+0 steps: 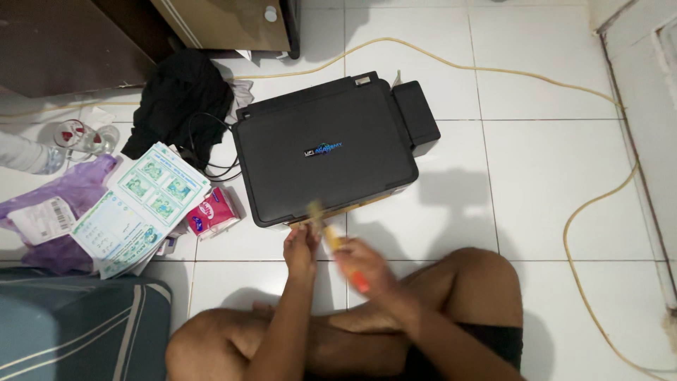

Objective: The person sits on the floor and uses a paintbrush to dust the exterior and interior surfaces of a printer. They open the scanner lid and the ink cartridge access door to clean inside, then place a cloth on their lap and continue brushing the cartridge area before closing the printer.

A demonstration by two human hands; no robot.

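Printer edge meets left hand; right hand grips screwdriver.

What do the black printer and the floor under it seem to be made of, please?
The printer looks like moulded plastic with a matte to slightly satin black finish: smooth panels, rounded edges, soft dull highlights. The floor looks like glazed ceramic tile, though that is not certain: glossy white squares with thin grout lines, faintly reflecting light and shadows.
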